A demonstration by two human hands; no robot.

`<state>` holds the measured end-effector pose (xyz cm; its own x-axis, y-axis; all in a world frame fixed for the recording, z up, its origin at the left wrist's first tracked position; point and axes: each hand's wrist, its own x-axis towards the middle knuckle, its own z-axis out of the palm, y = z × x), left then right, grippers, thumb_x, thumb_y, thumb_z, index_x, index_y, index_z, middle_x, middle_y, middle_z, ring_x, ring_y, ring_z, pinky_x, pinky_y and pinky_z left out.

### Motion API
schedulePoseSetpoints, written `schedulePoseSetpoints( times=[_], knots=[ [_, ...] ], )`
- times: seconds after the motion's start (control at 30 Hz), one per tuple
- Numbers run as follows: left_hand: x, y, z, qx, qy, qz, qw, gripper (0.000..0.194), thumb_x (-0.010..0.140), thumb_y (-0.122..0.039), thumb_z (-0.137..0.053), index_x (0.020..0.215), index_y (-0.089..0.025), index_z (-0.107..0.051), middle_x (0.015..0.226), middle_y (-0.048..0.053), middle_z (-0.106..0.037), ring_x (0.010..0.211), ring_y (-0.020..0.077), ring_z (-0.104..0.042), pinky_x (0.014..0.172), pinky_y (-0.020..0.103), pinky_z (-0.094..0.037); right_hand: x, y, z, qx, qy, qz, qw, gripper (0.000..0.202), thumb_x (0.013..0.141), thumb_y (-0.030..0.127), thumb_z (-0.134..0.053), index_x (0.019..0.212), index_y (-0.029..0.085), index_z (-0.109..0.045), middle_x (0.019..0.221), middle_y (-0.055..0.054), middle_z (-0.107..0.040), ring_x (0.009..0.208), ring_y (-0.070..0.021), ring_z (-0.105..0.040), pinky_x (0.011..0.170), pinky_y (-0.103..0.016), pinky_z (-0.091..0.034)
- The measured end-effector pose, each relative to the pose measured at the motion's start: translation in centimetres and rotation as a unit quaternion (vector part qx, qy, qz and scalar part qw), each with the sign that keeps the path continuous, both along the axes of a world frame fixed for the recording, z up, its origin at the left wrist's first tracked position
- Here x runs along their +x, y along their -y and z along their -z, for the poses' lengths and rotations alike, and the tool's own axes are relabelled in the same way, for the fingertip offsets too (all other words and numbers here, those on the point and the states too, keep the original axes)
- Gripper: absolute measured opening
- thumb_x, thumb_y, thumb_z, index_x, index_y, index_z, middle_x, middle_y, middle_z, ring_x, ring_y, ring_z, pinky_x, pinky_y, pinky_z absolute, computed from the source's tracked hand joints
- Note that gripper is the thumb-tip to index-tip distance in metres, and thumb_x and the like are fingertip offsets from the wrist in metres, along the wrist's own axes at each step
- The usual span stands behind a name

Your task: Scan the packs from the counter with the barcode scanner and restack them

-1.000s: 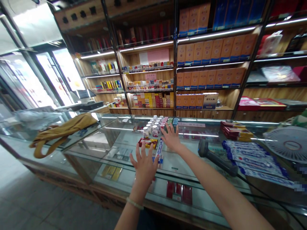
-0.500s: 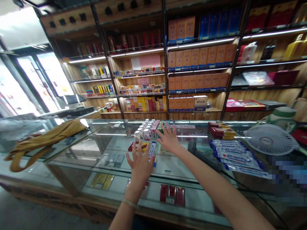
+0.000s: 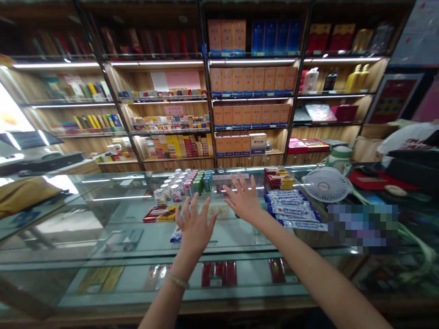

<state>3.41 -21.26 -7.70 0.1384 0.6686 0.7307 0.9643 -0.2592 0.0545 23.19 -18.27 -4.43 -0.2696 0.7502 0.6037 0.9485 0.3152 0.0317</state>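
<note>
My left hand (image 3: 194, 224) is held over the glass counter (image 3: 137, 246) with its fingers spread and nothing in it. Partly behind it is a blue-and-white packet (image 3: 175, 236), and to its left lie red-and-yellow packets (image 3: 159, 214). My right hand (image 3: 244, 199), also empty with fingers apart, hovers farther forward, left of a pile of blue-and-white packets (image 3: 291, 205). Beyond my left hand stand rows of small white-lidded jars (image 3: 168, 189), with small green packs (image 3: 199, 183) beside them.
A stack of red-and-yellow packets (image 3: 278, 178) sits behind the blue-and-white pile. To the right are a white fan (image 3: 327, 185) and a green-and-white jug (image 3: 339, 157). A tan bag (image 3: 30, 194) lies at left. Shelves of orange boxes (image 3: 252, 116) line the wall.
The view has turned to the right. My right hand has shifted right, away from the green packs. Both hands stay spread. The black handheld device near my right forearm is now hidden.
</note>
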Motion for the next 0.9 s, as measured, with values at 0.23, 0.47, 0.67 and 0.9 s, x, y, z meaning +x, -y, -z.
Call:
schedulePoseSetpoints(
  times=[0.23,0.47,0.67,0.9],
  knots=[
    [5.1,-0.5,-0.4,-0.008,-0.004,0.049,0.999,0.044,0.098,-0.042,-0.055,0.138,-0.027,-0.064,0.159,0.015,-0.044,0.149,0.0362,-0.033,0.122,0.064,-0.012,6.3,2.2,0.5,0.027,-0.016,0.066,0.997,0.044,0.102,0.047,-0.048,0.141,0.031,-0.06,0.167,-0.011,-0.033,0.155,-0.0344,-0.021,0.122,-0.068,-0.003],
    [9.0,-1.0,-0.6,-0.003,-0.01,0.091,0.996,0.044,0.097,-0.043,-0.056,0.138,-0.029,-0.064,0.16,0.013,-0.043,0.15,0.0352,-0.032,0.123,0.063,-0.011,12.4,4.1,2.6,0.037,-0.025,0.141,0.989,0.04,0.101,0.045,-0.052,0.137,0.033,-0.063,0.165,-0.011,-0.037,0.154,-0.0342,-0.023,0.121,-0.068,-0.005],
    [12.0,-1.0,-1.5,-0.019,-0.02,0.122,0.992,0.044,0.096,-0.042,-0.059,0.137,-0.031,-0.064,0.159,0.012,-0.045,0.149,0.0356,-0.034,0.123,0.061,-0.011,16.4,5.4,3.3,0.027,-0.014,0.196,0.98,0.041,0.102,0.047,-0.05,0.14,0.036,-0.061,0.165,-0.009,-0.037,0.152,-0.0369,-0.027,0.119,-0.07,-0.011],
    [15.3,-2.0,-2.5,-0.029,-0.036,0.173,0.984,0.042,0.093,-0.039,-0.062,0.135,-0.033,-0.065,0.16,0.01,-0.045,0.149,0.0349,-0.034,0.123,0.061,-0.009,20.2,6.5,3.7,0.039,-0.014,0.238,0.97,0.039,0.101,0.045,-0.052,0.137,0.036,-0.064,0.164,-0.009,-0.04,0.151,-0.0371,-0.028,0.118,-0.07,-0.014]
  ],
)
